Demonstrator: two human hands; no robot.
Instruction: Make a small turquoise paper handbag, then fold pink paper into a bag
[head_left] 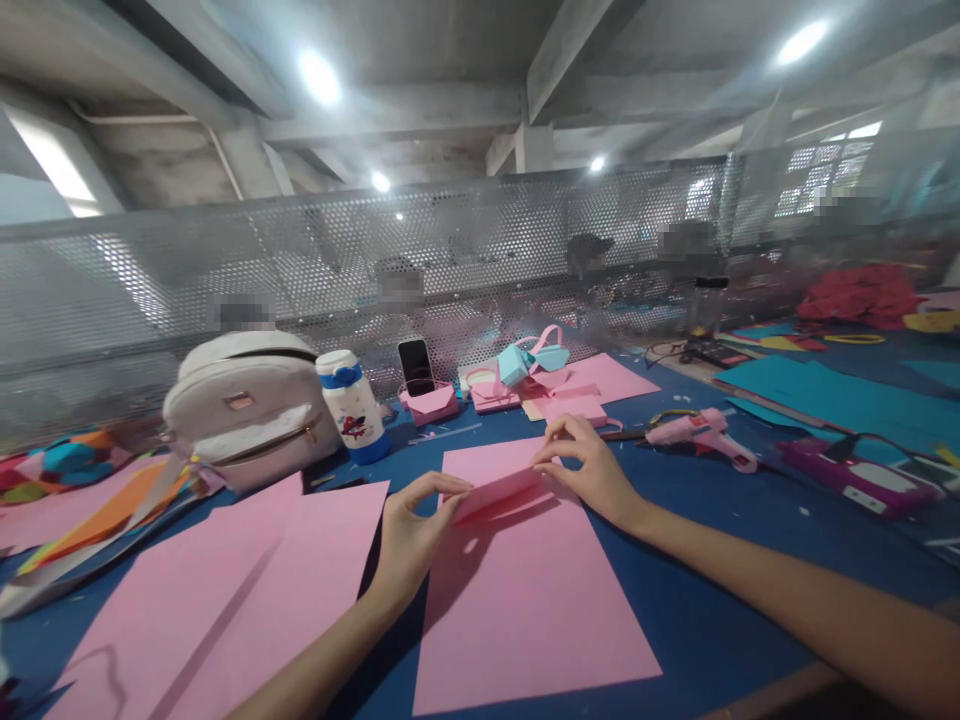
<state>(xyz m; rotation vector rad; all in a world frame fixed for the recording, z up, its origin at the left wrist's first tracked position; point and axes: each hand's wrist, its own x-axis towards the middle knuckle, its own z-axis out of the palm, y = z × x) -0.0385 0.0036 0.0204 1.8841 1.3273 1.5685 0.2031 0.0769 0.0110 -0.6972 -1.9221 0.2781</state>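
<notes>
Head view, two hands [409, 535] [592, 470], one pink strip [499, 493]

The blue table [712, 610] bears pink sheets [525, 600], a white backpack [247, 405], a bottle [352, 405] and a glue gun [701, 432].

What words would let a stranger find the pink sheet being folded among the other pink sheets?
On the blue table, large pink sheets lie in front of the white backpack. The sheet is the rightmost of these. Only it has a raised fold near its far end, pinched by the left hand and right hand; the others lie flat.
</notes>
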